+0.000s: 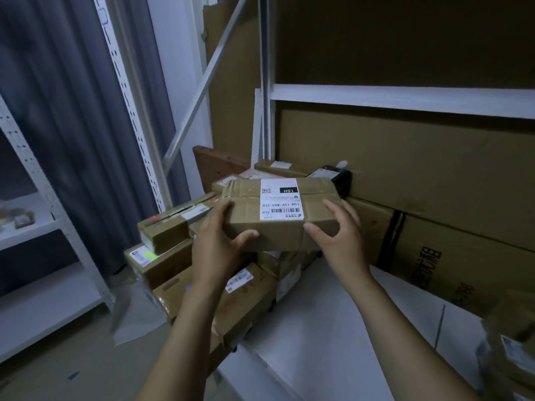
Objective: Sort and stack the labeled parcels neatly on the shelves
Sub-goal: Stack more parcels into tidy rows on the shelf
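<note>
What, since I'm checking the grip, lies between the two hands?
The parcel, held at its ends by the left hand and right hand, in the head view.

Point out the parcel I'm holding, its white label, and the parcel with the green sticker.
held parcel (246, 211), head view, cardboard left of its label
white label (279, 199), head view, its middle
parcel with the green sticker (168, 265), head view, brown side face

Head-worn view, angled down, close over parcels (279, 215)
</note>
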